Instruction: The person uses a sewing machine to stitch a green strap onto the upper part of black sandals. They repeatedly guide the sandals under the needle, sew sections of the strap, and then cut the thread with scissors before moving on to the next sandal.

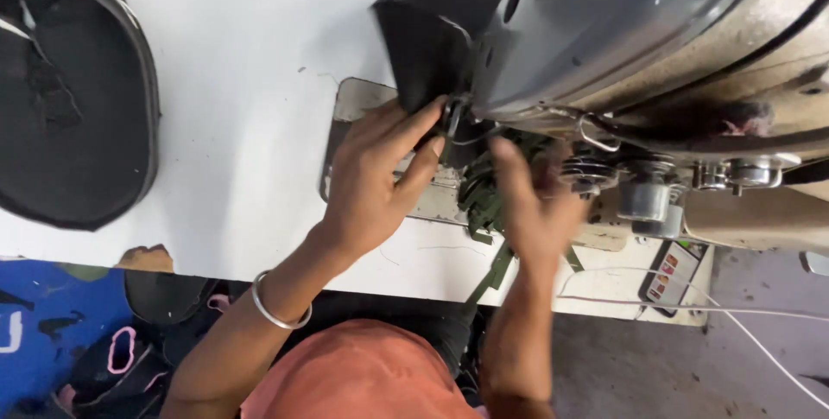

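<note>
My left hand (376, 173) lies on the metal needle plate (354, 101) of a grey sewing machine (622, 30), with its fingertips pressing a piece of black fabric (427, 39) by the needle area. A silver bangle sits on that wrist. Blurred by motion, my right hand (535, 203) is just right of the needle, its fingers on a dark green strap (484, 199) that trails off the table's front edge. Whether the right hand grips the strap is unclear.
A large black oval fabric piece (69, 99) lies on the white table (242, 125) at the far left. A small control panel (673, 270) and a white cable (760, 345) hang at the table's right front. Dark bags lie on the floor at lower left.
</note>
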